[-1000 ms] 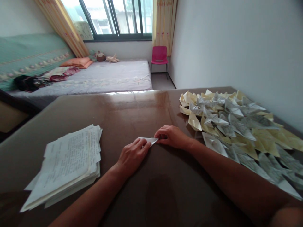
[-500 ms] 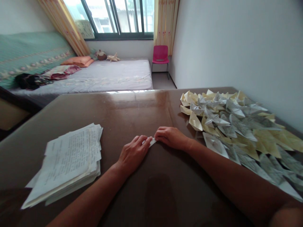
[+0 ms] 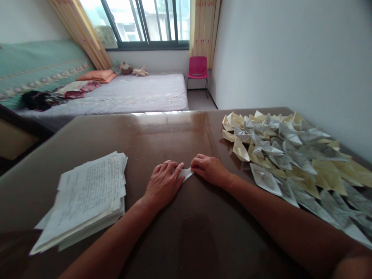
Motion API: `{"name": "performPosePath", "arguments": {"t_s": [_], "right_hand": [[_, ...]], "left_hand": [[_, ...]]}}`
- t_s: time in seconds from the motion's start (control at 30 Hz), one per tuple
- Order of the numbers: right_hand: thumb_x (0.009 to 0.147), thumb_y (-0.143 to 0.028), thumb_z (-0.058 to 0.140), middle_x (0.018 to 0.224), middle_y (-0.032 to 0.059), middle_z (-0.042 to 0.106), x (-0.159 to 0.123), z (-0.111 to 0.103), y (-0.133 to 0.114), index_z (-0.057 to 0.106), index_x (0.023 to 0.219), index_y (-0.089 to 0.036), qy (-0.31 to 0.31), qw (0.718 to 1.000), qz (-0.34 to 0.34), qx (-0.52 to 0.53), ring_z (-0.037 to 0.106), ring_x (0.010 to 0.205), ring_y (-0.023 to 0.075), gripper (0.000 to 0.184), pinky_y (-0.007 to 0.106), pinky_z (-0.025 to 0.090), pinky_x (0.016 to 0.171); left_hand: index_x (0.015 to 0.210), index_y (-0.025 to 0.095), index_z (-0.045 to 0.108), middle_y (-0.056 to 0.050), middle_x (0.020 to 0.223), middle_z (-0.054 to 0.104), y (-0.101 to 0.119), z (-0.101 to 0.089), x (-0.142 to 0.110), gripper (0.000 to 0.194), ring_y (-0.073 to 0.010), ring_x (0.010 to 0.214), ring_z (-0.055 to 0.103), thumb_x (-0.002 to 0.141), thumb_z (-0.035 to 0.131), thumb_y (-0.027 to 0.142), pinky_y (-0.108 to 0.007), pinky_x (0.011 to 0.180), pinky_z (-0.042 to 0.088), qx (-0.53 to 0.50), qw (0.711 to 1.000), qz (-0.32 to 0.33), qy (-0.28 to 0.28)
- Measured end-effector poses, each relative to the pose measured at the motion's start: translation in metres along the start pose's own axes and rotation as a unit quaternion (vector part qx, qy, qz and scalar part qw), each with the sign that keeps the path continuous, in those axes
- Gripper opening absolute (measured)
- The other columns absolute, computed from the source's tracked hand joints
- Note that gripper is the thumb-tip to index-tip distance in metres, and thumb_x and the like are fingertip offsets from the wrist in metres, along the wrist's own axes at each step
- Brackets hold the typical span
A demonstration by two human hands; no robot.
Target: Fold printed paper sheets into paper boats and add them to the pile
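Left hand (image 3: 163,181): thumb drawn back, grip unclear; folded paper (image 3: 186,174) between, right hand (image 3: 209,169) pinching tip.

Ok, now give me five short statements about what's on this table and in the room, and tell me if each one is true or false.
1. The left hand and the right hand are both at the small folded paper. True.
2. The paper boats lie to the left of the left hand. False: the paper boats are on the right side of the table.
3. The stack of sheets rests on the bed. False: it lies on the table, at the left.
4. The top sheet of that stack has writing on it. True.
5. The chair below the window is green. False: it is pink.
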State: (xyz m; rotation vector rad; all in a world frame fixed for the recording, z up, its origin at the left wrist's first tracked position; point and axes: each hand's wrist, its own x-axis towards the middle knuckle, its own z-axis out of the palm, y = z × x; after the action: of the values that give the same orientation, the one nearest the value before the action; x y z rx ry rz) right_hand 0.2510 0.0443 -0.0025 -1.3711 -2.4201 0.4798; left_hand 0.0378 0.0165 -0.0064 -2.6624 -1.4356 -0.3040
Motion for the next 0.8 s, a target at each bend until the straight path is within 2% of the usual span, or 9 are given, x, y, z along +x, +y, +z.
{"name": "performPosePath", "arguments": {"t_s": [0.23, 0.37, 0.47, 0.57, 0.67, 0.8], "right_hand": [[0.090, -0.033, 0.056, 0.102, 0.0016, 0.063, -0.001, -0.002, 0.010, 0.069, 0.104, -0.026, -0.005, 0.996, -0.047, 0.071, 0.061, 0.086, 0.0122, 0.020, 0.024, 0.042, 0.077], [0.089, -0.031, 0.057, 0.103, 0.0024, 0.064, 0.000, -0.001, 0.014, 0.070, 0.105, -0.027, 0.017, 0.992, -0.073, 0.101, 0.062, 0.089, 0.0128, 0.021, 0.024, 0.044, 0.080], [0.088, -0.028, 0.058, 0.104, 0.0028, 0.066, 0.002, 0.002, 0.015, 0.069, 0.103, -0.025, 0.039, 0.986, -0.094, 0.135, 0.062, 0.090, 0.0139, 0.019, 0.025, 0.044, 0.081], [0.087, -0.025, 0.059, 0.093, 0.0014, 0.069, 0.002, 0.005, 0.014, 0.067, 0.098, -0.022, 0.048, 0.984, -0.060, 0.162, 0.062, 0.081, 0.0134, 0.015, 0.024, 0.044, 0.075], [0.085, -0.023, 0.059, 0.081, -0.0006, 0.068, 0.002, 0.006, 0.013, 0.067, 0.091, -0.020, 0.035, 0.981, -0.014, 0.189, 0.060, 0.071, 0.0122, 0.010, 0.023, 0.043, 0.069], [0.084, -0.021, 0.058, 0.082, 0.0000, 0.068, 0.003, 0.005, 0.013, 0.067, 0.089, -0.019, 0.022, 0.969, -0.010, 0.246, 0.060, 0.074, 0.0123, 0.011, 0.023, 0.043, 0.071]], "left_hand": [[0.110, 0.021, 0.059, -0.007, 0.102, 0.054, -0.007, -0.001, 0.003, 0.032, -0.0231, 0.098, 0.052, 0.089, 0.052, 0.044, -0.039, 0.085, 0.044, -0.050, 0.999, -0.005, 0.015], [0.106, 0.023, 0.058, -0.003, 0.098, 0.052, -0.006, 0.003, 0.001, 0.023, -0.0159, 0.081, 0.057, 0.090, 0.050, 0.038, -0.031, 0.075, 0.048, -0.124, 0.992, -0.024, 0.028], [0.100, 0.024, 0.059, -0.001, 0.097, 0.053, -0.005, 0.005, 0.001, 0.015, -0.0138, 0.082, 0.059, 0.089, 0.053, 0.031, -0.027, 0.075, 0.049, -0.218, 0.974, -0.052, 0.043], [0.097, 0.023, 0.059, 0.000, 0.096, 0.058, -0.005, 0.006, 0.004, 0.012, -0.0139, 0.086, 0.059, 0.085, 0.058, 0.026, -0.027, 0.079, 0.048, -0.300, 0.949, -0.071, 0.062], [0.101, 0.022, 0.058, 0.001, 0.093, 0.062, -0.005, 0.006, 0.005, 0.020, -0.0134, 0.085, 0.060, 0.082, 0.062, 0.025, -0.027, 0.079, 0.048, -0.347, 0.930, -0.100, 0.066], [0.105, 0.022, 0.059, 0.002, 0.088, 0.063, -0.006, 0.004, 0.005, 0.025, -0.0124, 0.080, 0.061, 0.080, 0.063, 0.026, -0.025, 0.074, 0.048, -0.389, 0.910, -0.134, 0.049]]}}
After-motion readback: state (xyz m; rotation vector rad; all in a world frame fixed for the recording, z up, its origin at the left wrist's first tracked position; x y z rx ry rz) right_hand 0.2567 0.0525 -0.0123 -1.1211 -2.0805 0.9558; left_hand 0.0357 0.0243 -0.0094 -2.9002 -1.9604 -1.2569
